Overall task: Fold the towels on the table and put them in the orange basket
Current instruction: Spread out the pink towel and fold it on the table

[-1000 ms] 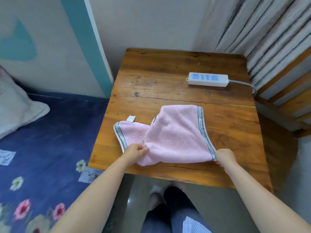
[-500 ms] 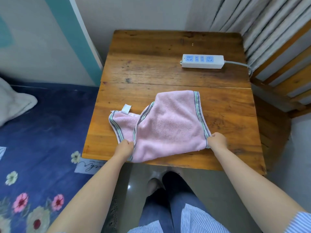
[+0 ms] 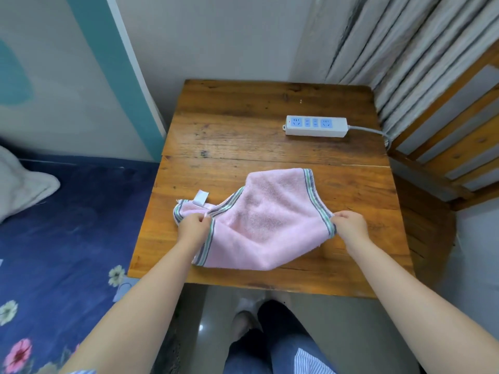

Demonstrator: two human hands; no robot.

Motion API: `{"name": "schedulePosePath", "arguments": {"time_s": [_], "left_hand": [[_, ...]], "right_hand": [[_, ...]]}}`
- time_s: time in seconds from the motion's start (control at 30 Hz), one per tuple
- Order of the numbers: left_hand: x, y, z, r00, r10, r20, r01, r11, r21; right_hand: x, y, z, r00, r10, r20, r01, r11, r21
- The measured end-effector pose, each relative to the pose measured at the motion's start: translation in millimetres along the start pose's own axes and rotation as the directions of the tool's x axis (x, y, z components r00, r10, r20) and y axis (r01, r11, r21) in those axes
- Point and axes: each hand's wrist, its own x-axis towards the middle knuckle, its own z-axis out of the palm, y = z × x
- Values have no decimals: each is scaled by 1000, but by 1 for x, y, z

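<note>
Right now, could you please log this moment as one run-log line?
step: folding | pink towel: on table, part folded | left hand: pinching striped edge | right hand: pinching striped edge | basket: unseen

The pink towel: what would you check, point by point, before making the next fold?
1. Left hand grips a striped edge of the pink towel: ok.
2. Right hand pinches the opposite striped edge: ok.
3. Towel lies flat and smooth: not ok, it is bunched on the left near the white tag.
4. Towel fully on the wooden table: ok.
5. Power strip apart from the towel: ok.
6. Orange basket within reach: cannot tell, none in view.
</note>
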Motion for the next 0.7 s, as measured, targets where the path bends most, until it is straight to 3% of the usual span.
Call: {"name": "schedulePosePath", "arguments": {"time_s": [0.2,0.3,0.4,0.57,0.7], "left_hand": [[2,49,-76,957,91,-276,-191,912,-363],[-1,84,-113,937,72,-341,-265,784,-562],[4,118,-148,920,6,-391,-313,611,-727],[31,161,-199,868,-135,-477,-391,406,-826],[62,193,-223,859,-185,-478,-404,331,-853]], "right_hand": [[-20,-101,-14,977,-215,-12,211,946,245],[-29,-155,-20,966,-258,-30,243,859,451],[-31,-208,-25,953,-282,-114,296,780,551],[-20,-288,-32,912,-337,-234,408,683,606],[2,-347,-24,892,-379,-247,448,665,598]]}}
